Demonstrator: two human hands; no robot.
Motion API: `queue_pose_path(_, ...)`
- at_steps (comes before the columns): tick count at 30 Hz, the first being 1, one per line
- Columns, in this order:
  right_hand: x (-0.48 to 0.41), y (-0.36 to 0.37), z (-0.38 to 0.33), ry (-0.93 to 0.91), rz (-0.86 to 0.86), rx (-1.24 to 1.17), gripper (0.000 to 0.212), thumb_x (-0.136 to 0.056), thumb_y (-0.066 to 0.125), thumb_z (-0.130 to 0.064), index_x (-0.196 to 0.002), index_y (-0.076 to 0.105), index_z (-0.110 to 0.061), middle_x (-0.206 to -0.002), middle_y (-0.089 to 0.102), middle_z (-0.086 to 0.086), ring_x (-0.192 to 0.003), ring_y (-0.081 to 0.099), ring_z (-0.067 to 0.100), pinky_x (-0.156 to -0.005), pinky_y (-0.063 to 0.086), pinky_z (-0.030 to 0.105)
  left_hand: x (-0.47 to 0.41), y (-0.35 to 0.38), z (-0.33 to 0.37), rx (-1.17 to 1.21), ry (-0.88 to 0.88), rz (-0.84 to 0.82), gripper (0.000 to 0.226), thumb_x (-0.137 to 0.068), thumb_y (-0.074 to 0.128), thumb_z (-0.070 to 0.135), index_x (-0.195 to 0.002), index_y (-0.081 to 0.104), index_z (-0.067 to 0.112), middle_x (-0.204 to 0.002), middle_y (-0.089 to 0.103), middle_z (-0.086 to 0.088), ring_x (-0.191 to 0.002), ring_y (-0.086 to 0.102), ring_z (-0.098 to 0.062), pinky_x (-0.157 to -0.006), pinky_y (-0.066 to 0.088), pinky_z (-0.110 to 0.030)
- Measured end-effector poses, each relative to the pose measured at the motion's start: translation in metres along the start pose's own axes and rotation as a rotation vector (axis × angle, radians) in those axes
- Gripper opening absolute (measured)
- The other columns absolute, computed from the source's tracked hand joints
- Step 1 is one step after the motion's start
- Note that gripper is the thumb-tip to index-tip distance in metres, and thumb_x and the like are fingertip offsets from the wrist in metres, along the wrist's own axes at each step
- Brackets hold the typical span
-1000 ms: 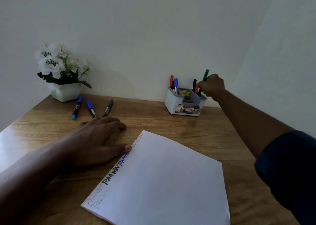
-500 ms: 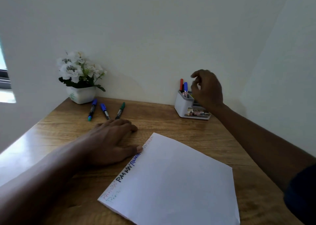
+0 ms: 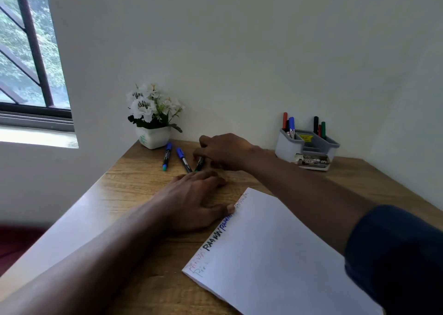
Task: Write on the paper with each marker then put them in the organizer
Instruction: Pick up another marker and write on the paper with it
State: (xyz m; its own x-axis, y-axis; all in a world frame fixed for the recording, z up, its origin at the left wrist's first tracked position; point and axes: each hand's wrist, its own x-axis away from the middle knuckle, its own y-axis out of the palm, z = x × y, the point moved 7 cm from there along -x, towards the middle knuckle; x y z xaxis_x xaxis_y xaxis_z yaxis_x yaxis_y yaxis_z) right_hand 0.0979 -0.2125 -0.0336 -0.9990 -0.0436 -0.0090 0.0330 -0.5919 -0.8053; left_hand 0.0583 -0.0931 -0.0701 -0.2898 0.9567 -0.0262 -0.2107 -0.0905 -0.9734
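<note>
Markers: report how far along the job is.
Done: five markers stand in the organizer, and the paper carries several colored lines of writing along its edge. In hand: the right hand is over the green marker near the flower pot; whether it is gripped cannot be told. The left hand steadies the paper. Left: that marker and two blue-capped markers on the table.

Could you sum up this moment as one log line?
right hand: fingers reaching onto green marker | left hand: flat, steadying paper | organizer: holds markers | table: two blue markers remain
</note>
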Motion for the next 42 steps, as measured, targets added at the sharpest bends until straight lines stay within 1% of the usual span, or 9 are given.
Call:
queue_pose_path(5,0.003,0.000,0.010,-0.055,0.062,0.122,0.022,-0.098,0.061,-0.023,-0.119,0.061,-0.018,-0.112,0.060,0.008,-0.089,0.063,0.024,-0.059,0.041,0.033,-0.003,-0.002,-0.001,0.012,0.005,-0.011,0.078,-0.090,0.045,0.076,-0.156,0.028,0.039,-0.167,0.022,0.009,-0.152,0.023,-0.016,-0.123,0.023,-0.045)
queue_pose_path(12,0.056,-0.008,0.049,0.217,0.189,0.007,0.031,-0.096,0.052,-0.035,-0.119,0.054,-0.014,-0.087,0.068,0.009,-0.073,0.062,0.026,-0.059,0.044,0.033,-0.002,-0.005,0.001,0.034,0.047,0.043,0.076,-0.087,0.051,0.076,-0.152,0.036,0.039,-0.164,0.026,0.009,-0.147,0.030,-0.014,-0.119,0.031,-0.042)
queue_pose_path(14,0.087,-0.021,0.059,0.433,0.370,-0.278,0.031,-0.090,0.062,-0.039,-0.107,0.061,-0.014,-0.077,0.067,0.005,-0.069,0.064,0.025,-0.061,0.048,0.033,0.000,-0.010,0.002,0.045,0.066,0.118,0.074,-0.087,0.054,0.074,-0.150,0.039,0.038,-0.161,0.032,0.009,-0.145,0.035,-0.013,-0.117,0.035,-0.042)
queue_pose_path(17,0.119,-0.017,0.053,0.646,0.476,-1.196,0.011,-0.091,0.067,-0.022,-0.089,0.064,-0.011,-0.070,0.072,0.005,-0.060,0.068,0.018,-0.056,0.051,0.029,0.009,-0.028,0.002,0.110,0.096,0.395,0.069,-0.086,0.054,0.071,-0.145,0.043,0.037,-0.151,0.047,0.008,-0.133,0.048,-0.012,-0.108,0.044,-0.046)
queue_pose_path(20,0.134,-0.009,0.014,0.551,0.400,-1.919,0.005,-0.096,0.060,-0.006,-0.098,0.065,-0.006,-0.082,0.075,0.019,-0.063,0.068,0.024,-0.055,0.053,0.029,0.023,-0.042,0.005,0.252,0.115,0.630,0.061,-0.089,0.062,0.057,-0.142,0.044,0.033,-0.136,0.057,0.008,-0.114,0.058,-0.002,-0.092,0.053,-0.036)
queue_pose_path(23,0.145,-0.006,-0.023,0.437,0.389,-2.206,0.012,-0.095,0.061,-0.006,-0.103,0.069,-0.003,-0.088,0.074,0.019,-0.072,0.068,0.024,-0.064,0.055,0.030,0.031,-0.045,0.013,0.372,0.186,0.709,0.044,-0.093,0.071,0.034,-0.134,0.056,0.027,-0.116,0.067,0.014,-0.100,0.066,0.000,-0.081,0.058,-0.030)
queue_pose_path(32,0.146,0.005,-0.032,0.557,0.435,-2.302,0.038,-0.085,0.074,-0.031,-0.101,0.072,0.003,-0.084,0.072,0.017,-0.068,0.067,0.021,-0.064,0.057,0.027,0.023,-0.034,0.010,0.574,0.209,0.579,0.018,-0.089,0.077,0.030,-0.107,0.072,0.031,-0.096,0.076,0.010,-0.089,0.074,-0.015,-0.078,0.060,-0.048)
queue_pose_path(38,0.141,0.013,-0.032,0.585,0.443,-2.401,0.054,-0.081,0.077,-0.031,-0.114,0.063,0.009,-0.103,0.075,0.026,-0.088,0.076,0.034,-0.072,0.064,0.031,0.015,-0.032,0.010,0.618,0.206,0.512,0.011,-0.098,0.066,0.017,-0.105,0.074,0.020,-0.081,0.074,0.007,-0.074,0.070,-0.008,-0.062,0.051,-0.022)
queue_pose_path(42,0.141,0.012,-0.034,0.533,0.377,-2.436,0.039,-0.086,0.072,-0.024,-0.107,0.068,0.008,-0.098,0.075,0.026,-0.080,0.077,0.030,-0.071,0.063,0.029,0.013,-0.029,0.009,0.724,0.204,0.420,0.015,-0.101,0.059,0.014,-0.104,0.074,0.016,-0.076,0.069,-0.001,-0.069,0.062,-0.013,-0.058,0.048,-0.029)
